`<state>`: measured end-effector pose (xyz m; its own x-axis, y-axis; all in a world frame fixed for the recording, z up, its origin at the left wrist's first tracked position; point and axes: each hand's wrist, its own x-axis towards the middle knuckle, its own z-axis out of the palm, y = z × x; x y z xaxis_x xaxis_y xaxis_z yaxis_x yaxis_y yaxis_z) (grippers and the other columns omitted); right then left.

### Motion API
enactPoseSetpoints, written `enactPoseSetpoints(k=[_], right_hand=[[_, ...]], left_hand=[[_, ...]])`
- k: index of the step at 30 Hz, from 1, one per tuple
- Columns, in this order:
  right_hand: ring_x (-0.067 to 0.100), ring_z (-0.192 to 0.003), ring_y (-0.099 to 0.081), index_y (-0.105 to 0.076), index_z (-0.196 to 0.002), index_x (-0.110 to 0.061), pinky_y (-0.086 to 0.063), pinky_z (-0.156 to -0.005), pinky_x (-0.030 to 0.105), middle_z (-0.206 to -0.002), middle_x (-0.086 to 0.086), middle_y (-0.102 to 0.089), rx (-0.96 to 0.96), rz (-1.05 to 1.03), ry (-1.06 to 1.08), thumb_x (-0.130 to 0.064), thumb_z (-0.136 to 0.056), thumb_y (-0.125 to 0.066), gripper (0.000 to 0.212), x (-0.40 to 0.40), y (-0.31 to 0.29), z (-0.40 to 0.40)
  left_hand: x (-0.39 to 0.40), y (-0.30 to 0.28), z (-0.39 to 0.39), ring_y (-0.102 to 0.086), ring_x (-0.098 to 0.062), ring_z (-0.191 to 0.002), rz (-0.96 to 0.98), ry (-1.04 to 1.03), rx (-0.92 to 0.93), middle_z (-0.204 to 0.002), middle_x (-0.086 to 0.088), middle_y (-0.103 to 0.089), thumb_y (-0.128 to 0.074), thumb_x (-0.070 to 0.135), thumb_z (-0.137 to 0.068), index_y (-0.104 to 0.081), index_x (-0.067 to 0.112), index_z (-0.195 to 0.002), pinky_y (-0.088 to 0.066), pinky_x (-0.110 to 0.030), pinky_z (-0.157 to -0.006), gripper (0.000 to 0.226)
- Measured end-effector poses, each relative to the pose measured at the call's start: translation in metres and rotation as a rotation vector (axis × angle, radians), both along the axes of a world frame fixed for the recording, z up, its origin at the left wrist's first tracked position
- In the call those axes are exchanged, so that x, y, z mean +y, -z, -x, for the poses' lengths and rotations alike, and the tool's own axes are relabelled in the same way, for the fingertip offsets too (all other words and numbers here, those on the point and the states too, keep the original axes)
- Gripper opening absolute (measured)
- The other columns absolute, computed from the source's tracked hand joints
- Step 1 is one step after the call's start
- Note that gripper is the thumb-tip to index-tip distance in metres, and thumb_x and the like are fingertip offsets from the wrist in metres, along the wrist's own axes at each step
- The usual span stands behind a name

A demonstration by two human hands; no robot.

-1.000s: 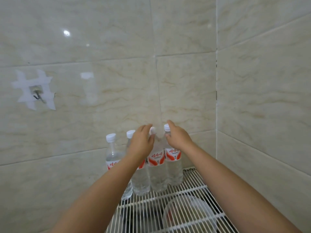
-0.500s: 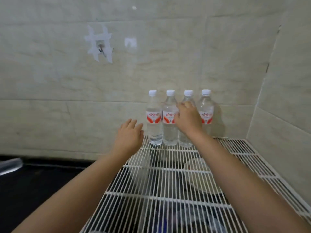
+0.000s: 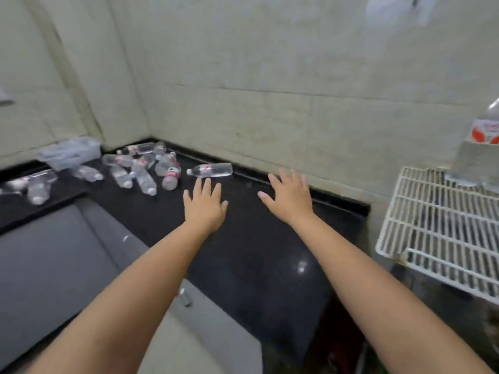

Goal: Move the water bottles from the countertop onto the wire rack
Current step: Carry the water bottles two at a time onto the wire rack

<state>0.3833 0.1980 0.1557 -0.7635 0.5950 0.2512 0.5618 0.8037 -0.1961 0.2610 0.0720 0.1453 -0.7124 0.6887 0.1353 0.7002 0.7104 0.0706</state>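
View over a black countertop (image 3: 243, 265) set into a tiled corner; places are given relative to this countertop. At its far left stands a clear plastic container (image 3: 70, 152), blurred, against the wall. Just right of the container, a loose group of water bottles (image 3: 140, 171) lies on its side across the back of the countertop, clear with red-and-white labels. One separate lying bottle (image 3: 210, 169) rests at the right end of the group, close to the rear wall, cap pointing left. A grey sink basin (image 3: 48, 260) is let into the countertop's near left part. Above the countertop's middle the left hand (image 3: 205, 209) is stretched forward, fingers straight and spread, grasping nothing; its fingertips lie just short of the separate bottle. To its right the right hand (image 3: 290, 199) is likewise extended palm down, fingers released and spread, holding nothing. Beyond the countertop's right end sits the white wire rack (image 3: 432, 228). At the rack's far corner stands an upright bottle (image 3: 480, 152), heavily blurred and partly cut off by the picture's edge.
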Motion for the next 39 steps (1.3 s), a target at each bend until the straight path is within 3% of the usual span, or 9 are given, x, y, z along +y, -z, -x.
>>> enactPoseSetpoints(k=[5,9,15,21,29,39], right_hand=[[0.029,-0.145,-0.007,-0.017,-0.146,-0.017,-0.006,-0.117,0.048,-0.156,0.011,-0.014,-0.083,0.074,-0.104,-0.044,-0.096,-0.031,0.058,-0.116,0.059,0.112],[0.038,-0.133,-0.038,-0.041,-0.136,-0.005,-0.029,-0.107,0.055,-0.142,0.022,-0.042,-0.030,0.072,-0.197,-0.034,-0.090,-0.050,0.055,-0.189,0.103,0.175],[0.029,-0.143,-0.017,-0.024,-0.144,-0.012,-0.015,-0.115,0.046,-0.154,0.012,-0.022,-0.193,0.208,-0.173,-0.035,-0.096,-0.037,0.055,-0.238,0.155,0.253],[0.027,-0.143,-0.017,-0.024,-0.144,-0.012,-0.016,-0.115,0.044,-0.154,0.011,-0.022,-0.224,0.227,-0.207,-0.033,-0.096,-0.037,0.054,-0.235,0.178,0.345],[0.028,-0.143,-0.015,-0.023,-0.144,-0.014,-0.016,-0.116,0.044,-0.154,0.011,-0.020,-0.203,0.247,-0.165,-0.037,-0.096,-0.037,0.055,-0.178,0.174,0.504],[0.027,-0.143,-0.017,-0.023,-0.144,-0.012,-0.017,-0.116,0.043,-0.154,0.011,-0.023,-0.196,0.259,-0.015,-0.043,-0.094,-0.038,0.061,-0.116,0.176,0.623]], left_hand=[[-0.123,0.050,0.084,0.003,-0.027,-0.145,0.047,-0.147,-0.099,-0.157,-0.012,-0.004,-0.028,0.034,-0.099,-0.014,0.017,-0.146,-0.005,-0.052,-0.115,0.052],[-0.197,0.089,0.134,0.000,-0.026,-0.145,0.086,-0.212,-0.164,-0.157,-0.012,-0.004,-0.029,0.032,-0.099,-0.014,0.016,-0.146,-0.005,-0.050,-0.116,0.053],[-0.247,0.133,0.200,0.000,-0.025,-0.145,0.110,-0.235,-0.228,-0.157,-0.010,-0.006,-0.031,0.033,-0.098,-0.015,0.016,-0.146,-0.006,-0.046,-0.117,0.053],[-0.244,0.157,0.286,0.000,-0.025,-0.146,0.105,-0.235,-0.251,-0.157,-0.012,-0.003,-0.031,0.032,-0.098,-0.010,0.015,-0.147,-0.004,-0.043,-0.118,0.056],[-0.221,0.145,0.447,0.004,-0.026,-0.145,0.182,-0.201,-0.215,-0.157,-0.013,0.001,-0.029,0.034,-0.099,-0.007,0.014,-0.147,-0.001,-0.041,-0.118,0.058],[-0.140,0.149,0.623,0.002,-0.027,-0.145,0.068,-0.036,-0.199,-0.156,-0.014,-0.004,-0.033,0.042,-0.096,-0.010,0.011,-0.147,-0.002,-0.038,-0.119,0.064]])
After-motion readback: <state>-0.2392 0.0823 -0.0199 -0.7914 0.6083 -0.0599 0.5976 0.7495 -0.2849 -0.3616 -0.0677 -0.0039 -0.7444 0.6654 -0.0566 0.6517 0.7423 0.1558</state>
